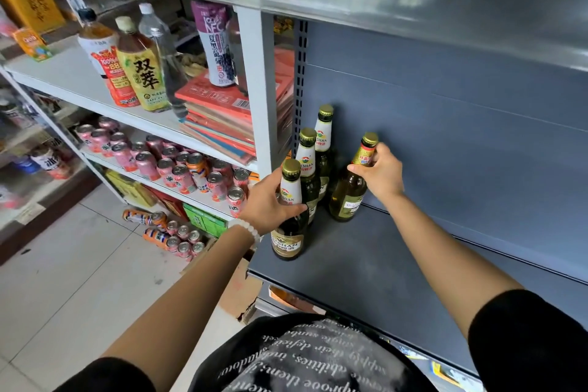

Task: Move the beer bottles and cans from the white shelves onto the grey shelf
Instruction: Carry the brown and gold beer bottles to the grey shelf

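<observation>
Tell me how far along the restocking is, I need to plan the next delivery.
Done: two beer bottles already stand at the back of the grey shelf. In hand: the left hand grips a third bottle and the right hand holds a red-labelled bottle by its neck, both standing on that shelf. Left: many cans still sit on the white shelf.

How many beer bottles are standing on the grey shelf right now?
4. Three white-necked ones line up at the shelf's left end: the front bottle held by the left hand, the middle bottle, the back bottle. The red-necked bottle is in the right hand.
</observation>
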